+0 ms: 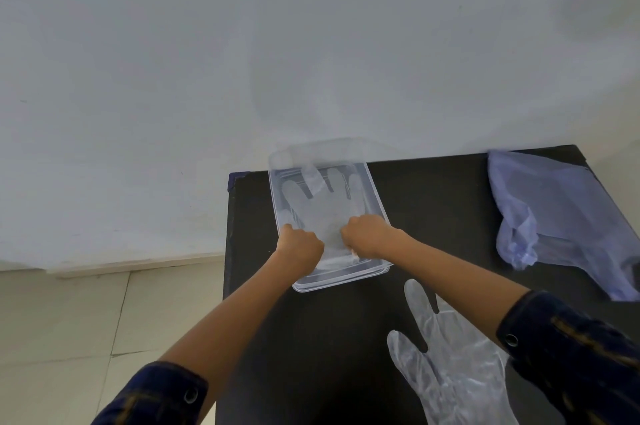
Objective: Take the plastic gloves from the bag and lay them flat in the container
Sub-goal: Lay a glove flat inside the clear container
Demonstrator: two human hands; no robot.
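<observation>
Glove (pixel 320 206) spread in the clear container (pixel 375 198) on the black worktop (pixel 433 203), fingers pointing away. Left hand (pixel 300 242) and right hand (pixel 365 235) are curled at its cuff edge, apparently pinching the film; the exact grip is hidden. A second glove (pixel 446 355) lies near, the bag (pixel 561 213) well apart. Thin film, judged light, limp, clingy: best held at the cuff corners and smoothed.

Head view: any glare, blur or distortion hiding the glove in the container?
Head view: soft, even light, no hard glare; the glove reads faintly through the clear container; wide-angle bending curves the table edge; both hands slightly soft.
</observation>
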